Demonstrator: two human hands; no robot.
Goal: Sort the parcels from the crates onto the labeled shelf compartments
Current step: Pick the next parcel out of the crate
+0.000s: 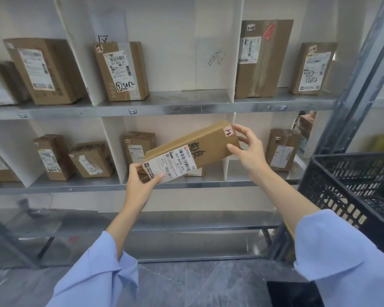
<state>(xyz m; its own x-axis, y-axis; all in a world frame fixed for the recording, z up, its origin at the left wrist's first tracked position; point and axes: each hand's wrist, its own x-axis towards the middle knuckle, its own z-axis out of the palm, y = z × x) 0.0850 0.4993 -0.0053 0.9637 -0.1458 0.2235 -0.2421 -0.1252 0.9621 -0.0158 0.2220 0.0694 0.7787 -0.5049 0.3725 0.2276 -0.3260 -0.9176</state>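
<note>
Both hands grip one parcel (pixel 192 151) in front of the middle shelf: the left hand (pixel 142 180) pinches its lower, labelled end, and the right hand (pixel 249 149) clasps the upper end, fingers curled round the corner by a small tag (pixel 228 131) that seems to read 1-3. The shelf label (pixel 132 111) marked 1-3 sits on the edge above — so I would check tag against label first. Then lift it into that bay beside the box (pixel 121 70) already there, upright, label facing out.

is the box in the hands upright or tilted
Tilted. The held box slants, its right end higher in the right hand, its lower left end in the left hand.
</note>
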